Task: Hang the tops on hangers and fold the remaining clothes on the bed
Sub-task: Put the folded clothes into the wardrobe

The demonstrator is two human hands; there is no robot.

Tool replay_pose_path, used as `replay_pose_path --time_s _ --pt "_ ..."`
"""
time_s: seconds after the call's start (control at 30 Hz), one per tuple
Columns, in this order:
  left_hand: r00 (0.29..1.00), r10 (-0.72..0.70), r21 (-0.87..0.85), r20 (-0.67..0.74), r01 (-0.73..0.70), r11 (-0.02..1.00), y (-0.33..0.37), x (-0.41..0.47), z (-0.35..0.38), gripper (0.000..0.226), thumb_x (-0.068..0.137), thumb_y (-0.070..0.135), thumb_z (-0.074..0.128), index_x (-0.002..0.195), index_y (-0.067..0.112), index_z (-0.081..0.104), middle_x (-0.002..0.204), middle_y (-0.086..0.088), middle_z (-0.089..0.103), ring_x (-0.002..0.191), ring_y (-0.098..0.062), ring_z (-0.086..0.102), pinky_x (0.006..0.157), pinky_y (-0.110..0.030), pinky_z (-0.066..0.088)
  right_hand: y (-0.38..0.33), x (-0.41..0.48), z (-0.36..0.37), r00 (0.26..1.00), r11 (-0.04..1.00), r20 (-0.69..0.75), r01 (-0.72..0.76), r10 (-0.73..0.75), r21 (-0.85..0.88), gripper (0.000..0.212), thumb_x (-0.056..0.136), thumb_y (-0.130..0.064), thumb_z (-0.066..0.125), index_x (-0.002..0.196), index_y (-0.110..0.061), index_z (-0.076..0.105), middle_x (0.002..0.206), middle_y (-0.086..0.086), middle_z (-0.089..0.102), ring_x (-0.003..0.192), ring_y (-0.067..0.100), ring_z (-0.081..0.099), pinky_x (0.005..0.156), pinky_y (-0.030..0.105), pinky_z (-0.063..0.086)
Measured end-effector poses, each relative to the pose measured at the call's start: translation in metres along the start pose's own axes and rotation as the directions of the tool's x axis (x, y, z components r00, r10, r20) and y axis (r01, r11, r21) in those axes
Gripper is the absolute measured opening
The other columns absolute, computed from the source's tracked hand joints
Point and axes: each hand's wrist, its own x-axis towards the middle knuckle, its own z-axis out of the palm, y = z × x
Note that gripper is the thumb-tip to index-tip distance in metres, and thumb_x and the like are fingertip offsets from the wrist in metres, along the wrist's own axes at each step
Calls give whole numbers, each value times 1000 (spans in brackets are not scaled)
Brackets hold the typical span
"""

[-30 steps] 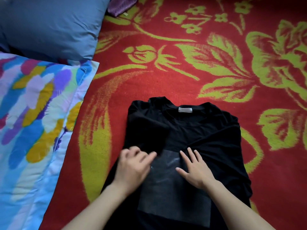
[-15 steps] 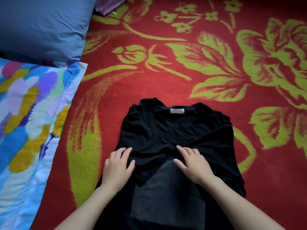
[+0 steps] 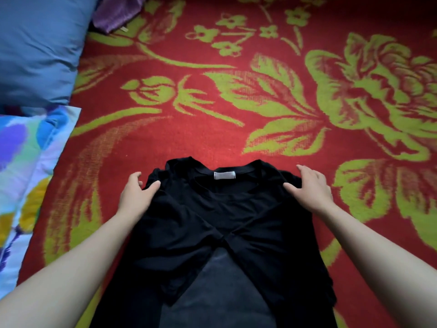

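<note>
A black t-shirt (image 3: 227,235) lies front-up on the red blanket, its white neck label (image 3: 224,175) at the far end and both sleeves folded in over the grey chest print (image 3: 220,292). My left hand (image 3: 137,192) grips the shirt's left shoulder, thumb on top of the fabric and fingers curled round the edge. At the right shoulder my right hand (image 3: 309,185) rests with its thumb on the cloth and its fingers stretched out over the edge.
The bed is covered by a red blanket with green flowers (image 3: 260,110). A blue pillow (image 3: 40,46) and a multicoloured quilt (image 3: 26,176) lie at the left. A purple garment (image 3: 115,10) sits at the top, beside the pillow.
Both hands have left the middle of the shirt and moved outward and up to its shoulders. The view has shifted closer to the collar.
</note>
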Motion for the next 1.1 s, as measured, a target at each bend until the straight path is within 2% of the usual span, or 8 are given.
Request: replay_pose_path --time_s 0.17,0.27,0.43,0.53,0.63,0.73,0.97,1.1 --pt "996 -14 -60 93 19 998 23 20 6 39 84 9 67 121 4 57 99 -10 57 98 -26 57 77 -23 41 -4 12 11 991 999 124 49 -46 -16 75 88 -39 59 148 -20 20 152 5 23 139 27 19 106 49 27" --pt "999 -47 -217 23 50 975 22 35 4 14 82 -5 60 86 5 69 70 -4 59 68 -17 53 53 -16 44 -1 22 16 997 999 82 14 -11 -35 45 92 -31 53 133 -18 43 144 7 31 132 27 28 101 46 31" --pt "966 -211 -409 -147 135 903 9 54 -11 30 86 -6 49 67 17 55 55 -4 53 53 -11 49 38 -9 39 -5 47 5 988 964 65 -149 138 222 22 94 -26 44 113 -16 49 126 14 48 115 34 46 93 43 37" --pt "981 -170 -295 -89 137 946 10 56 -7 15 85 0 54 90 10 63 76 -9 57 74 -20 56 59 -20 48 -4 52 4 985 950 81 -171 155 262 11 90 -27 50 99 -21 48 120 12 51 110 33 49 91 41 40" --pt "1000 -28 34 6 28 999 20 61 -1 50 78 24 67 125 15 53 116 -13 56 111 -30 50 99 -40 39 -3 48 4 983 947 133 -161 128 279 30 85 -34 59 113 -25 52 127 11 46 120 31 43 100 43 37" --pt "992 51 382 119 -94 919 39 57 10 60 85 29 63 140 23 38 140 -9 42 131 -33 32 104 -47 26 -5 44 3 984 960 151 -131 96 246 45 88 -33 57 131 -25 46 133 12 37 128 31 31 108 43 29" --pt "987 116 577 111 -159 801 38 35 9 38 90 23 52 127 27 54 122 -5 60 122 -26 41 99 -41 24 -7 29 17 995 962 84 -76 55 262 20 92 -8 41 112 -5 46 127 18 37 116 34 38 99 38 32" --pt "929 355 581 107 -349 735 26 20 -1 22 88 16 55 106 16 68 107 -4 64 113 -28 42 97 -42 23 1 13 8 998 934 64 -5 -19 357 8 92 -4 38 98 -9 38 102 10 43 89 24 42 69 34 33"
